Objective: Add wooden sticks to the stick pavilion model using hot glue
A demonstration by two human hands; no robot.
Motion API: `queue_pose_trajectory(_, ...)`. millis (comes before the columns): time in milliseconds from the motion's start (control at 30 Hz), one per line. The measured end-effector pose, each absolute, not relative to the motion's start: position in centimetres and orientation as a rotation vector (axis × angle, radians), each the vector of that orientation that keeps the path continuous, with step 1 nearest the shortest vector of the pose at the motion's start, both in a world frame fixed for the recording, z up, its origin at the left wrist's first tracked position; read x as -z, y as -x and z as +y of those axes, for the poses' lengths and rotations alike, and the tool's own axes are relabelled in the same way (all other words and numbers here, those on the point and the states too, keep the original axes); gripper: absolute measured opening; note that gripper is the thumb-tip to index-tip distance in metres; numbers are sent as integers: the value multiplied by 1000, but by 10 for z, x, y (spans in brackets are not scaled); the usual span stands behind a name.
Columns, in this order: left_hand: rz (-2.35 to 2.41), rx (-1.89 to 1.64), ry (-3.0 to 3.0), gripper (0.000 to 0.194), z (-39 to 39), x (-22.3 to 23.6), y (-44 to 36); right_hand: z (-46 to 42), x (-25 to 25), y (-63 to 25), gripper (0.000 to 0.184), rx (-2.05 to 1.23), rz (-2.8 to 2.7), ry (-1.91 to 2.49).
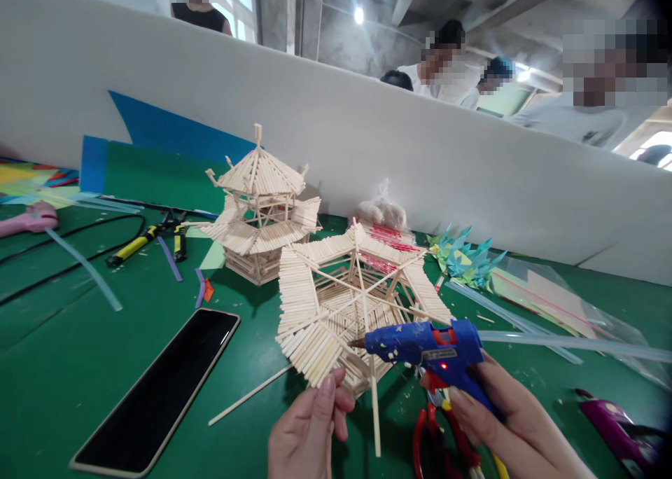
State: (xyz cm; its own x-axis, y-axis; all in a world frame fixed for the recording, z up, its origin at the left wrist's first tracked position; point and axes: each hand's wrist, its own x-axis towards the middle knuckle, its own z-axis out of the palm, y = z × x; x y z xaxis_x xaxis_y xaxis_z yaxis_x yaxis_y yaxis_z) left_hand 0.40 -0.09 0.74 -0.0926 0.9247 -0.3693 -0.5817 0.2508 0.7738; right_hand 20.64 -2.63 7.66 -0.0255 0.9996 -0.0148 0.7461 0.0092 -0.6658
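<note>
Glue gun point(412, 343): blue, indicator lit red, nozzle at roof slats
Stick model point(363, 293): pale, open centre crossed by sticks

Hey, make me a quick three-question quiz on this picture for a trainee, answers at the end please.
1. Multiple choice: what is the right hand holding?
a) red-handled pliers
b) a blue glue gun
c) yellow-handled cutters

2. True or false: the phone lies on the green table with its dark screen facing up.

3. Short answer: at which part of the nearer stick model are the left hand and its fingertips?

Key: 1. b. 2. True. 3. The near edge of its roof.
</note>
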Motion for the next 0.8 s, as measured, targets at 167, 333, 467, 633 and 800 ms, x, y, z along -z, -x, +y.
queue_pose_trajectory(167, 1044, -1316, -440, 28, -1, -5, -4, -27, -78, -205, 29, -687, -1826, 1753)
queue_pose_trajectory(333, 1024, -1318, -441, 29, 0, -4, -3, -26, -79, -203, 29, -688, -1821, 1730)
queue_pose_trajectory(467, 1009, -1313, -409, 28, 0, -4, -4, -25, -81, -201, 29, -652, -1847, 1724)
queue_pose_trajectory(633, 998, -1317, -402, 29, 0, -7, -4, -27, -79, -201, 29, -613, -1854, 1753)
queue_pose_trajectory(800, 1009, -1299, -392, 29, -1, -9, -4, -32, -67, -211, 30, -626, -1766, 1840)
